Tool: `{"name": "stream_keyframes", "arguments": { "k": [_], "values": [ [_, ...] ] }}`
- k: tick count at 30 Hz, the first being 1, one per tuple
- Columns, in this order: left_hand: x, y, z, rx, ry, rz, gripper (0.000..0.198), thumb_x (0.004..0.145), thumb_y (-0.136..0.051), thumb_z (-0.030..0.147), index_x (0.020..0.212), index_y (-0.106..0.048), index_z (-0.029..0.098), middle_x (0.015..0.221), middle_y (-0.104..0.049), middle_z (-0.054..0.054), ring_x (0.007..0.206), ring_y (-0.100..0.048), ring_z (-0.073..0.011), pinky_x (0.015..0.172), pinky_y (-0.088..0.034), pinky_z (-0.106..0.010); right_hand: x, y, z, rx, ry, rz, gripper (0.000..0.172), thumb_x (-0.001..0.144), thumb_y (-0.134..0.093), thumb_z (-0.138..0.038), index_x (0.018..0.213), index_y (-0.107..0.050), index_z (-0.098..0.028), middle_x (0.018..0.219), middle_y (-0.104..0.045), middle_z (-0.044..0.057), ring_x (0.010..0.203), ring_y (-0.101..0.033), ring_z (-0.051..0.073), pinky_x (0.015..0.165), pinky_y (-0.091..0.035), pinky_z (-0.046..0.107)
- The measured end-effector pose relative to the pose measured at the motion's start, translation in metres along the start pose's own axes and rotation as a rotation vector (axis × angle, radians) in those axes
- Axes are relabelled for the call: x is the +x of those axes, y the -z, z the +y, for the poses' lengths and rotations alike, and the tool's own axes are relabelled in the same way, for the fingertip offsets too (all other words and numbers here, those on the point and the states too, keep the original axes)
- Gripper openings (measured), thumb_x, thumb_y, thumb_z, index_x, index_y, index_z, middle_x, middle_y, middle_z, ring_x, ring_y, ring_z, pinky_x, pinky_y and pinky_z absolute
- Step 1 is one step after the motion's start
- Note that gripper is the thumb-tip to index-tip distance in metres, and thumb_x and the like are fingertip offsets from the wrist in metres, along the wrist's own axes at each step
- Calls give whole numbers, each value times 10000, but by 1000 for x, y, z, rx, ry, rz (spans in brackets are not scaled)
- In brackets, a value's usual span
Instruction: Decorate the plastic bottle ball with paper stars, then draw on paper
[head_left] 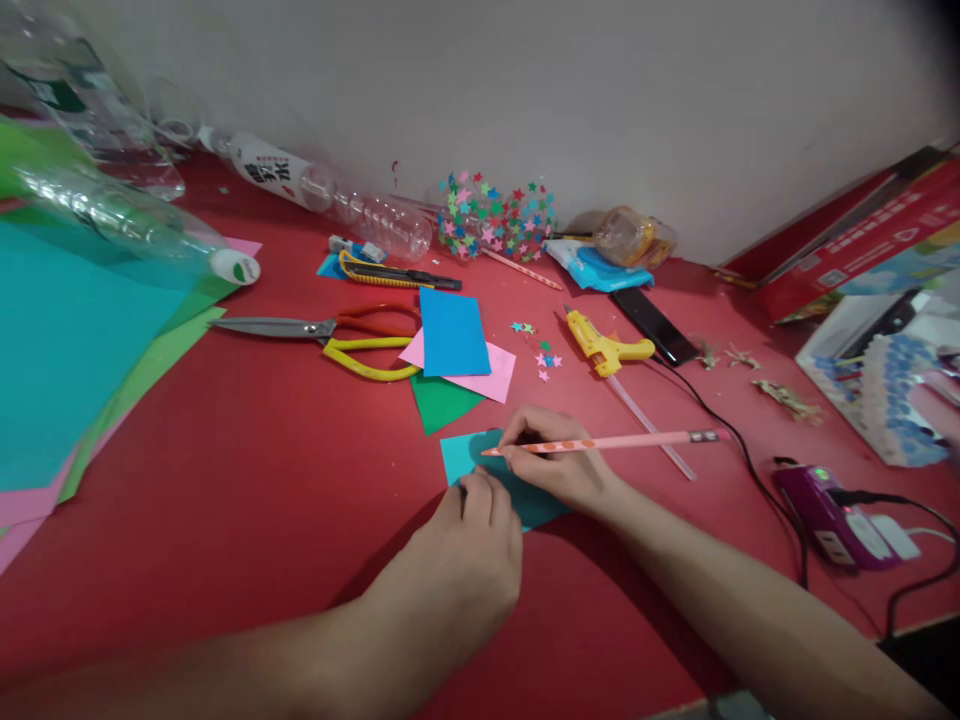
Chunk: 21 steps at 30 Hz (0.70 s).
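Observation:
A pink pencil with orange dots [630, 441] is pinched in my right hand [559, 460], its tip at the upper part of a small teal sheet of paper [463, 450]. The fingers of my left hand [472, 540] are curled and press on the same sheet, just below the pencil tip; whether anything small lies under them is hidden. Both hands cover much of the sheet. Just beyond it, a blue card [455, 335] overlaps a pink piece [496, 372] and a green piece [446, 402].
Scissors [367, 345] and a utility knife [401, 276] lie on the red table. A yellow glue gun [607, 342] trails a cord toward a purple power strip [832, 515]. Plastic bottles [360, 205], a phone [654, 325], star confetti [546, 357] and large coloured sheets [75, 350] surround the workspace.

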<state>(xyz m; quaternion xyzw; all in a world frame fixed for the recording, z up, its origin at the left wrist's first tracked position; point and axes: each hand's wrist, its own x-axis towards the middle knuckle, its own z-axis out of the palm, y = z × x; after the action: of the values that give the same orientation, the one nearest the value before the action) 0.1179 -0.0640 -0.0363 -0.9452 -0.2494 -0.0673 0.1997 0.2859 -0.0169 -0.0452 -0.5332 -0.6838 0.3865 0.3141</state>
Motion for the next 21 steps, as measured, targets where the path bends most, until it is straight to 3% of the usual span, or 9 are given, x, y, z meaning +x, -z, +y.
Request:
{"name": "stream_keyframes", "arguments": {
  "k": [21],
  "values": [
    [2, 1, 0, 1, 4, -8, 292, 749, -412, 59, 896, -663, 41, 882, -700, -220, 780, -664, -278, 649, -529, -354, 0, -5, -3, -9, 12, 85, 121, 788, -537, -207, 671, -513, -191, 604, -511, -36, 554, -455, 89, 490, -356, 192]
  ]
}}
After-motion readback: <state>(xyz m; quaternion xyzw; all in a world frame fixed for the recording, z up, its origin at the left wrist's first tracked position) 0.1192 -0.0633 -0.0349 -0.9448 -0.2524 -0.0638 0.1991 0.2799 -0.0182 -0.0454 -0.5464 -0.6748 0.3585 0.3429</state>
